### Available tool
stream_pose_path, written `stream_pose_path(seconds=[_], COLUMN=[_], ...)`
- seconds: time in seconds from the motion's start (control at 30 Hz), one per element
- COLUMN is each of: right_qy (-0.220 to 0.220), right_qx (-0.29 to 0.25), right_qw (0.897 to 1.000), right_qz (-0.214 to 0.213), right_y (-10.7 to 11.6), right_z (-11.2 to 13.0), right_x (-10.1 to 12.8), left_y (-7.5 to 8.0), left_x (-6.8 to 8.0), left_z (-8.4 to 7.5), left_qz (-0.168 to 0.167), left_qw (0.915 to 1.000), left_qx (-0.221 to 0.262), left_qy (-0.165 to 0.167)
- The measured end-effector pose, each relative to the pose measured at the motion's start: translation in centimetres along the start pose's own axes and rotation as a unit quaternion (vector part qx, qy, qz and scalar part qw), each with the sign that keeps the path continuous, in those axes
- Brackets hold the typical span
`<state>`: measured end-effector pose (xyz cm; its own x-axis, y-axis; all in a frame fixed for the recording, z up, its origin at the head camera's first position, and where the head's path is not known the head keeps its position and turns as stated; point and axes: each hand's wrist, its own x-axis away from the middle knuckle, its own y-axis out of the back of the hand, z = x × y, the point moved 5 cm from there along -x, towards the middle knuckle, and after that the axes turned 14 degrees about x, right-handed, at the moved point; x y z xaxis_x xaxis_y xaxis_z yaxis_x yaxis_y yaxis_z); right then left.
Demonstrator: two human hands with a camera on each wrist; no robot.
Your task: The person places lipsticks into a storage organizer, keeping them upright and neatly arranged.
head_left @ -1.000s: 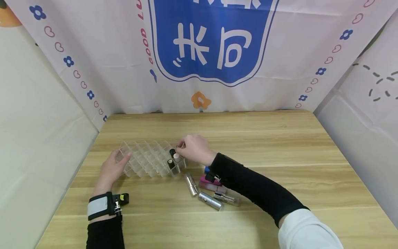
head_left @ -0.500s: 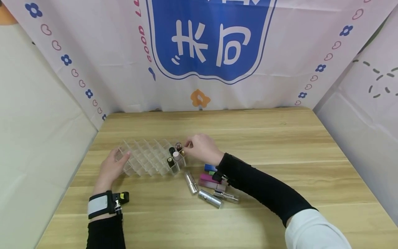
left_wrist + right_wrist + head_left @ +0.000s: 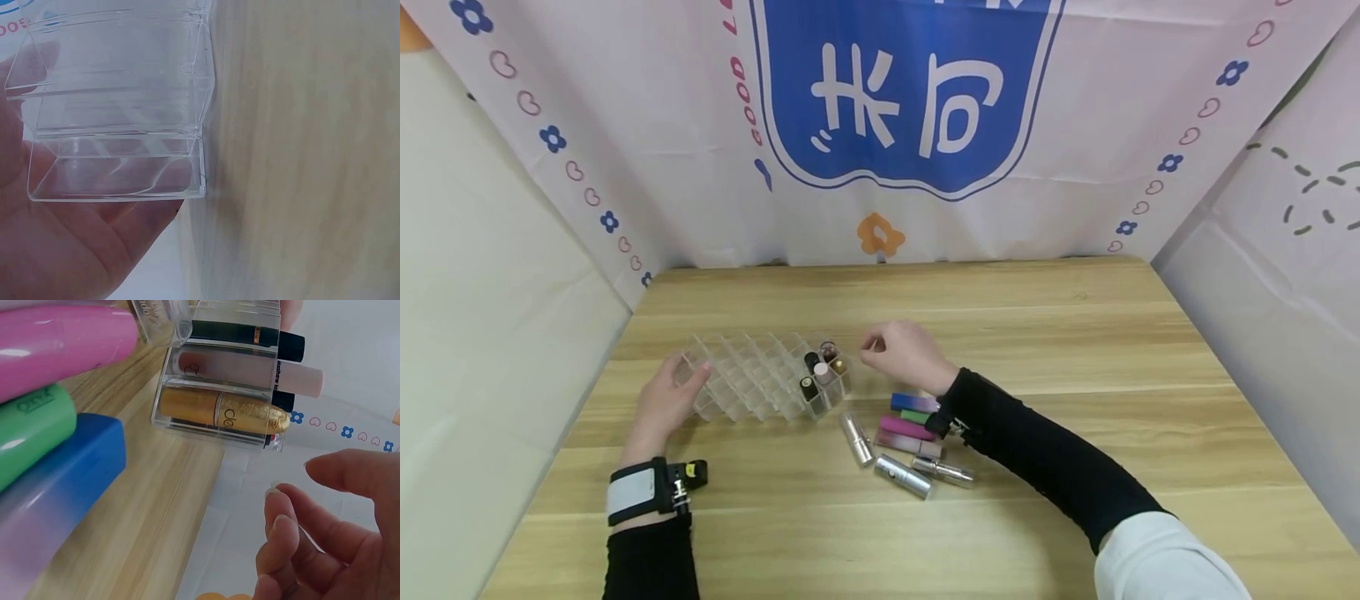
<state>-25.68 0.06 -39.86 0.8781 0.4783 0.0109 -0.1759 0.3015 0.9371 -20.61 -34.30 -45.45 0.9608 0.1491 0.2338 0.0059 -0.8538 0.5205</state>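
Observation:
A clear plastic lipstick organizer (image 3: pixel 752 379) with diamond-shaped slots stands on the left part of the table. My left hand (image 3: pixel 662 400) grips its left end, thumb over the near side; the left wrist view shows fingers behind the clear wall (image 3: pixel 119 169). Several lipsticks stand upright in the slots at the right end, among them a gold tube (image 3: pixel 194 409), one with a pale pink cap (image 3: pixel 823 373) and one with a black cap (image 3: pixel 808 387). Just right of them hovers my right hand (image 3: pixel 906 354), fingers loosely bent, thumb apart, holding nothing.
Loose tubes lie in front of my right hand: blue (image 3: pixel 910 402), green (image 3: pixel 914 417), magenta (image 3: pixel 904 429) and pale pink (image 3: pixel 908 444). Nearer me are silver tubes (image 3: pixel 902 477). A printed cloth (image 3: pixel 715 208) hangs behind the table's back edge.
My right hand has let go of the gold lipstick at the organizer's right end and drawn away to the right. My left hand keeps its grip on the organizer.

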Motion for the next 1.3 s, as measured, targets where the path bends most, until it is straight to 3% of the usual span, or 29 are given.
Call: stream_pose_path(seconds=[0.8,1.3], right_qy=[-0.009,-0.025], right_qx=[0.025,0.042], right_qw=[0.997,0.995], right_qz=[0.074,0.090], right_y=[-0.5,-0.8], right_z=[-4.0,-5.7], right_x=[2.9,4.5], left_y=[0.1,0.0], left_x=[0.1,-0.3], left_z=[0.0,0.2], left_qz=[0.000,-0.001], left_qw=[1.0000,1.0000], left_qx=[-0.005,-0.006], left_qy=[0.002,0.000])
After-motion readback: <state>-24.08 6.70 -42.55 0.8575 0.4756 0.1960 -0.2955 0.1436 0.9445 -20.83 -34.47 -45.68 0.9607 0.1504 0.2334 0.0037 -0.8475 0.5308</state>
